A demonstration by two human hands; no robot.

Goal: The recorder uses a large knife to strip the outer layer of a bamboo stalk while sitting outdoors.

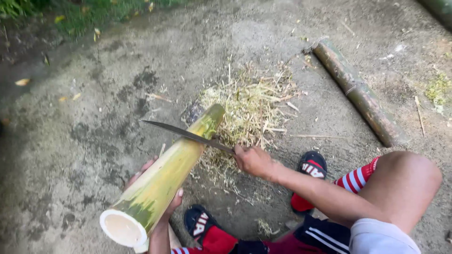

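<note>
Left hand: cupped under the thick bamboo pole, fingers wrapped round its lower part, holding it up.
Pole: slants from the cut end near the person up to the far tip resting over the shavings.
Right hand: closed on the knife handle.
Blade: lies across the pole's long axis, near the far tip, pointing left.
Ground: another bamboo piece well apart, right.

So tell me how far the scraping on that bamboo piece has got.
Done: a pile of shavings lies on the ground. In hand: the left hand props the bamboo section; the right hand lays the knife across it. Left: green skin near the cut end.
</note>
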